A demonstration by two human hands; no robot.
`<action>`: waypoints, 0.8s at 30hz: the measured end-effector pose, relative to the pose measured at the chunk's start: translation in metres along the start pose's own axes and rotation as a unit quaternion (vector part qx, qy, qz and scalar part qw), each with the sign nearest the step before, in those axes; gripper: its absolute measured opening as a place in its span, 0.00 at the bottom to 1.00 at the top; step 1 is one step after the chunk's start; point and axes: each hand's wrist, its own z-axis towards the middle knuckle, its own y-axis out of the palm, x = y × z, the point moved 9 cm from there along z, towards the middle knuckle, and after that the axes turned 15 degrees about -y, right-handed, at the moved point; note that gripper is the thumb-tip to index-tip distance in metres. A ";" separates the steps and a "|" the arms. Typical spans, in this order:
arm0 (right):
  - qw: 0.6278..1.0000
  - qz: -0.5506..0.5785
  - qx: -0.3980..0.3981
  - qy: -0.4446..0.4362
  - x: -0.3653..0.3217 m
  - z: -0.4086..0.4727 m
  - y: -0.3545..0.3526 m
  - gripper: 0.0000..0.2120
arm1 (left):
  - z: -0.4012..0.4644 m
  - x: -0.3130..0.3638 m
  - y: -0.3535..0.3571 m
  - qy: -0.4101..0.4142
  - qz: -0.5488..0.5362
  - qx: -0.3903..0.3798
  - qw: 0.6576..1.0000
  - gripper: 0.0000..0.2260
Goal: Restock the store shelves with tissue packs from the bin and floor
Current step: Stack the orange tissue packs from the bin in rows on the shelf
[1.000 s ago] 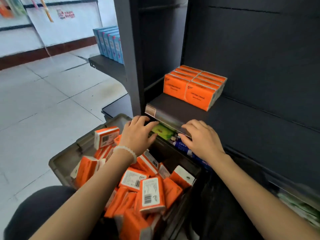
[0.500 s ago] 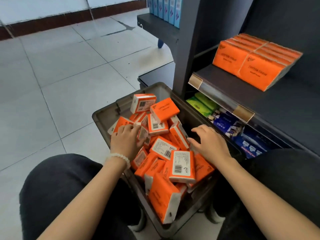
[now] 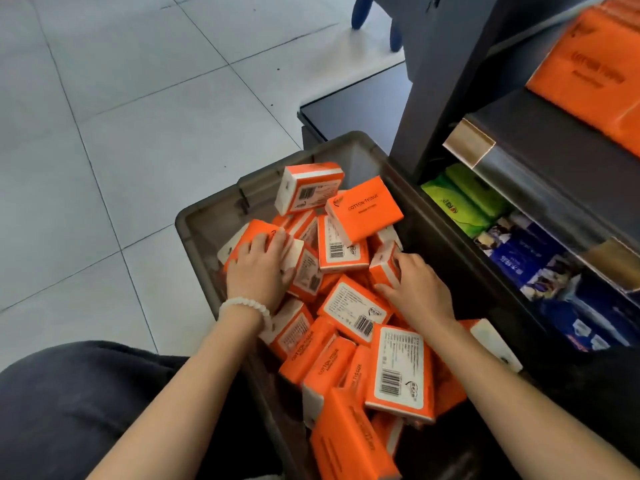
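Both forearms are extended forward and down into the grey bin (image 3: 207, 220), which stands on the tiled floor (image 3: 104, 133) just beside the dark shelf unit (image 3: 446, 81). The left hand (image 3: 258, 271) is laid palm-down, wrist bent slightly, a white bead bracelet (image 3: 244, 304) on the wrist; its fingers (image 3: 273, 239) are curled over the top edge of an orange tissue pack (image 3: 256, 233) at the bin's left side, thumb against the pack's white end, so the pack is clasped. The right hand (image 3: 417, 289) is also palm-down, angled toward the bin's centre; its fingertips (image 3: 396, 259) are closed against a second orange pack (image 3: 384, 263), with the thumb under the pack's near edge. Whether that pack is lifted or merely touched cannot be told. The bin is heaped with loose orange packs (image 3: 349, 230), some showing the "COTTON TISSUE" face, others the white barcode label. A stacked block of the same orange packs (image 3: 585, 74) is seen on the upper shelf at far right. On the lower shelf, green packs (image 3: 460, 202) and blue packs (image 3: 533, 261) are lined up. Dark trouser legs (image 3: 86, 403) are visible at lower left.
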 end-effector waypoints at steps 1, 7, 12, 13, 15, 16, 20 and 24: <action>1.000 0.006 -0.001 0.003 0.001 0.003 0.004 0.29 | 0.004 0.002 0.000 0.001 -0.004 -0.003 1.000 0.27; 1.000 0.016 0.027 0.002 0.003 0.011 0.012 0.29 | 0.029 -0.002 0.006 -0.037 -0.055 -0.053 0.996 0.22; 0.998 0.028 0.062 -0.010 0.002 0.009 -0.001 0.25 | 0.031 -0.008 0.001 -0.015 -0.071 -0.033 0.997 0.22; 0.997 0.032 0.073 -0.007 0.002 0.009 -0.007 0.23 | 0.030 -0.008 -0.001 -0.011 -0.074 -0.030 0.997 0.23; 0.995 0.046 0.093 -0.004 -0.001 0.007 -0.020 0.21 | 0.028 -0.008 -0.001 -0.004 -0.072 -0.040 0.997 0.25; 0.994 0.054 0.098 -0.007 -0.004 0.007 -0.025 0.20 | 0.028 -0.009 0.000 -0.004 -0.071 -0.048 0.996 0.26; 0.988 0.088 0.120 -0.030 -0.018 -0.004 -0.048 0.18 | 0.024 -0.011 -0.007 -0.004 -0.063 -0.041 0.997 0.27; 0.980 0.123 0.149 -0.041 -0.025 -0.021 -0.079 0.18 | 0.010 0.003 -0.033 0.013 -0.087 -0.027 0.996 0.27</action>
